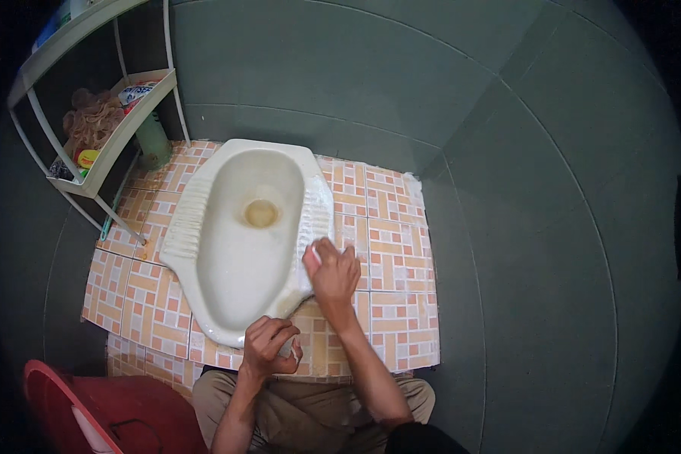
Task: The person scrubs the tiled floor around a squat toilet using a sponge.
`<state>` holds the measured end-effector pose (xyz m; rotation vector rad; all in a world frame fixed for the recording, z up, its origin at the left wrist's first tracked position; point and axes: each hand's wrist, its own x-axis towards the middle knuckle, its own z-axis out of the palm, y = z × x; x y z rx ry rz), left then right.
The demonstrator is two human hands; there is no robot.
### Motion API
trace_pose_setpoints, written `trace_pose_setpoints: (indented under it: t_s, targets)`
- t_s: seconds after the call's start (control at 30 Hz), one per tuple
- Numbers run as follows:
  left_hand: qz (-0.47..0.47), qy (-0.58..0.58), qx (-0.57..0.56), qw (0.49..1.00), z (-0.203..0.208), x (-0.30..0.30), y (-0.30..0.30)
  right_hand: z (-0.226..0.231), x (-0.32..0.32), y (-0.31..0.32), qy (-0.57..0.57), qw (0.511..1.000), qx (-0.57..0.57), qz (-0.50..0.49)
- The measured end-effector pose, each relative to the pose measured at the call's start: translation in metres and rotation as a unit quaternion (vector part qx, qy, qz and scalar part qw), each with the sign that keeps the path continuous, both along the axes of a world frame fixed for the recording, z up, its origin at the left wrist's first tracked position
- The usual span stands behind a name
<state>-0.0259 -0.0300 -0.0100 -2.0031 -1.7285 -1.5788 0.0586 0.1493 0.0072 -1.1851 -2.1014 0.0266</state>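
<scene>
A white squat toilet point(251, 280) with ribbed footrests is set in the tiled floor, a little brownish water in its drain hole. My right hand point(333, 274) is closed at the right footrest, its fingers curled around something small; only a pale pinkish bit shows by the thumb, and its kind is hidden. Wet whitish streaks mark the footrest by that hand. Close to the toilet's near rim, my left hand point(268, 344) is closed too, fingers bent toward the thumb. A pale patch shows between them, too small to name.
At the far left stands a white shelf rack point(132, 125) holding a mesh puff point(92, 117) and packets; a green cylinder point(153, 144) is behind it. A red bucket point(140, 405) sits near left. Patterned tiles point(401, 257) meet dark green walls point(537, 227).
</scene>
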Motion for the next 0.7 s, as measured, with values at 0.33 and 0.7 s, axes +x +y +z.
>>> trace_pose_setpoints:
  t_s: [0.33, 0.7]
  targets:
    - [-0.011, -0.008, -0.027, 1.000, 0.002, 0.001, -0.002, -0.008, -0.092, 0.155, -0.046, 0.997, -0.017, -0.056]
    - [-0.005, -0.015, -0.007, 1.000, 0.003, -0.001, -0.004, -0.014, -0.020, 0.013, -0.015, 0.999, 0.043, -0.020]
